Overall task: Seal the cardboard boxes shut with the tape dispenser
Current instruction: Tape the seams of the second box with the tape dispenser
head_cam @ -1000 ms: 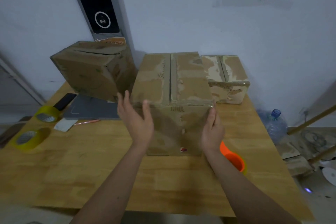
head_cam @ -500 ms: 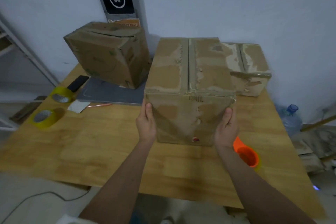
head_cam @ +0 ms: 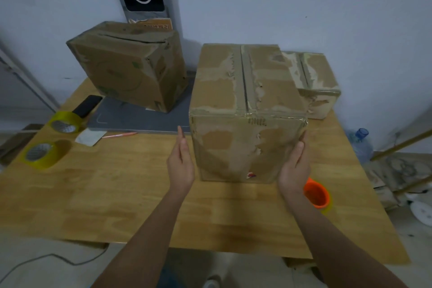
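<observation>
A worn cardboard box (head_cam: 245,110) stands in the middle of the wooden table (head_cam: 117,194), its top flaps closed with a dark seam down the centre. My left hand (head_cam: 181,163) is flat and a little apart from the box's left side. My right hand (head_cam: 294,168) rests with straight fingers against the box's right front corner. An orange tape roll (head_cam: 316,193) lies just right of my right wrist. A tilted box (head_cam: 131,70) sits at the back left, a smaller box (head_cam: 315,82) at the back right.
Two yellow-green tape rolls (head_cam: 65,121) (head_cam: 41,153) lie at the table's left edge, beside a black phone (head_cam: 87,105), a white card (head_cam: 91,137) and a pen (head_cam: 119,134). A grey mat (head_cam: 131,117) lies under the tilted box. A water bottle (head_cam: 360,142) stands off the table's right side.
Half a second ago both hands held the middle box's sides; now my left hand has come off it and my right hand has flattened. The view has shifted slightly.
</observation>
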